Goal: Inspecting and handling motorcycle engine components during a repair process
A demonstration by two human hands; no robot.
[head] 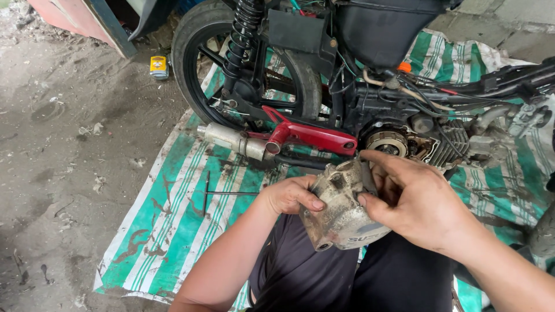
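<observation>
The left hand is curled around the left edge of a dirty grey cast-metal engine cover, thumb laid across its face and fingers tucked behind it. The right hand grips the cover's right side, thumb pressed against the rim, with the forefinger stretched out over its top edge. Both hands hold the cover up above the person's lap, over dark trousers, so it is not resting on the ground.

Just beyond the cover stands a partly stripped motorcycle. Its open engine side shows a round metal clutch assembly close above the right forefinger. To the left of that runs a red metal swingarm, and below it a dull silver exhaust pipe lies across. Farther back are the black rear tyre and a black coil-spring shock absorber.

Everything sits on a green-and-white striped tarpaulin spread on the floor. A thin dark T-shaped wrench lies on the tarpaulin toward its left edge, well apart from the left hand. Past the far left corner of the tarpaulin, a small yellow box rests on the bare dusty concrete floor.
</observation>
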